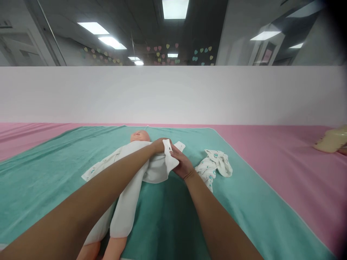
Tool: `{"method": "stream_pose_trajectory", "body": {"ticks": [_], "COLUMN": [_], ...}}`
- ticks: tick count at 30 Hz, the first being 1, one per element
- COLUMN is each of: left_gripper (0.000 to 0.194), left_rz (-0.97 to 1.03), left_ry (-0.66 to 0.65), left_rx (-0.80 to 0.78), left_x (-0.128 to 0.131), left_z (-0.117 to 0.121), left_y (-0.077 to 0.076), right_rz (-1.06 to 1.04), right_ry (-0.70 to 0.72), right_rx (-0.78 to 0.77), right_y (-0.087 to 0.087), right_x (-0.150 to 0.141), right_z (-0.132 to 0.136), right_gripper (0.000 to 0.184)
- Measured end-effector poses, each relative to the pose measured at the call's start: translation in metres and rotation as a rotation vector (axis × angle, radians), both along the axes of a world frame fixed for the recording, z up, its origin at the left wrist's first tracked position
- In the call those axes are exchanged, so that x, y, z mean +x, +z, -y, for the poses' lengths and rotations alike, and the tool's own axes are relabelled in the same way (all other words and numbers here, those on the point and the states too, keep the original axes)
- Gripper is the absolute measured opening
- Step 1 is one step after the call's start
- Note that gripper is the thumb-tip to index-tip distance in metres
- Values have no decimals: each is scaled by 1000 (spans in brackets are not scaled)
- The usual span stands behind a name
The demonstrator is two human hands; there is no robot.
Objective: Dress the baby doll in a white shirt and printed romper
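Observation:
A baby doll (140, 135) lies on its back, head toward the far side, with white trousers (126, 209) on its legs. A white baby shirt (157, 169) is spread over its upper body, and one sleeve with a printed cuff (90, 172) stretches out to the left. On the doll's right-hand side in the view, my left hand (161, 146) grips the shirt's other sleeve, its fingertips hidden by the cloth. My right hand (182, 162) pinches the edge of the same sleeve from the right. My left forearm crosses in front of the doll's body.
A crumpled white printed baby garment (214, 166) lies right of my right hand. Beneath everything is a green sheet (244, 202) over a pink cover (271, 144). At the far right edge is a yellowish object (332, 140), cut off. A white panel (173, 95) stands behind.

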State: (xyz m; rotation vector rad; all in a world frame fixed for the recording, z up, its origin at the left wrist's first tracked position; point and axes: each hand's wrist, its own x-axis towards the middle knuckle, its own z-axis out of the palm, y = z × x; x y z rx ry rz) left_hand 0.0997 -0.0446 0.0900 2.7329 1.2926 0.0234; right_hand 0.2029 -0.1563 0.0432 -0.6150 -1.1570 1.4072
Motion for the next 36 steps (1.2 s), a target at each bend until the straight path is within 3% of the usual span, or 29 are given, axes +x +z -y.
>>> {"method": "stream_pose_trajectory", "body": {"ticks": [4, 7, 9, 12, 14, 16, 19, 22, 25, 30, 33, 36], "left_gripper": [22, 20, 17, 11, 7, 4, 6, 5, 8, 8, 21, 45], "left_rz": [103, 263, 354, 424, 472, 543, 708, 846, 782, 687, 504, 380], "left_ry": [78, 220, 262, 265, 258, 263, 287, 363, 374, 338, 459, 657], "left_rx": [-12, 68, 151, 223, 242, 240, 160, 113, 188, 305, 348, 231], "left_x": [-21, -53, -75, -99, -107, -110, -117, -130, -147, -182, -215, -253], "left_z": [-4, -10, -13, -8, -1, 5, 9, 7, 12, 50, 72, 79], "left_y": [18, 25, 26, 22, 18, 13, 7, 2, -2, -11, -28, -50], "right_rz": [15, 202, 443, 798, 971, 1067, 1077, 1016, 991, 1058, 1116, 1117], "right_ry": [163, 264, 103, -404, -484, -474, -466, -544, -622, -523, -532, -569], "right_rx": [-3, -16, 57, 311, 526, 718, 859, 823, 688, 627, 618, 675], "right_y": [-1, -6, -8, -11, -12, -13, -12, -9, -10, -15, -17, -20], "right_x": [-9, -33, -57, -91, -106, -113, -112, -104, -95, -91, -91, -91], "right_z": [1, 2, 10, 36, 55, 68, 72, 64, 53, 45, 43, 40], "right_gripper": [58, 59, 51, 35, 28, 23, 24, 31, 39, 34, 35, 37]}}
